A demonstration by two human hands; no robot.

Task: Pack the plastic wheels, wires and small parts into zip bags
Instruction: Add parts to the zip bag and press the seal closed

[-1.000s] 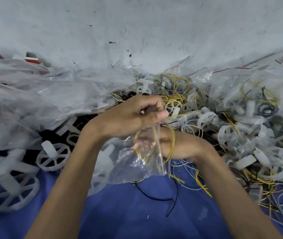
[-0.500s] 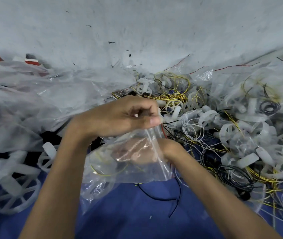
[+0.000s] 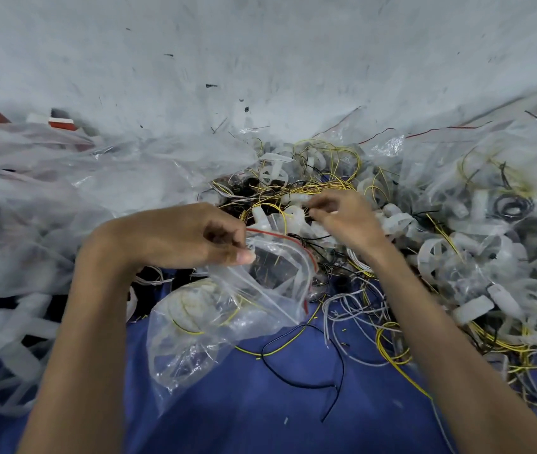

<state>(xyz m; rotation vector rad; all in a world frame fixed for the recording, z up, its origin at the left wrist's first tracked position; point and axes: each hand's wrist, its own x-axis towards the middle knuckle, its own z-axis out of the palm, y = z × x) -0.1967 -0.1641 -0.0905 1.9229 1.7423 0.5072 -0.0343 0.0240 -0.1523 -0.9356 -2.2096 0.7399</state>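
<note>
Filling one zip bag point(image 3: 227, 309), near centre on the blue cloth point(image 3: 260, 407): left hand point(image 3: 188, 237) pinches its mouth open, looks like one wheel point(image 3: 191, 304) and a yellow wire point(image 3: 188, 329) inside. Right hand point(image 3: 345, 221) is over the far pile point(image 3: 296, 178), grip too blurry to tell. Next, I'd guess: snag one piece, drop it in. Loose bits: uncountable.

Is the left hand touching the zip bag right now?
Touching. The head view shows the left hand pinching the zip bag at its open mouth, with the thumb pressed on the plastic.
</note>
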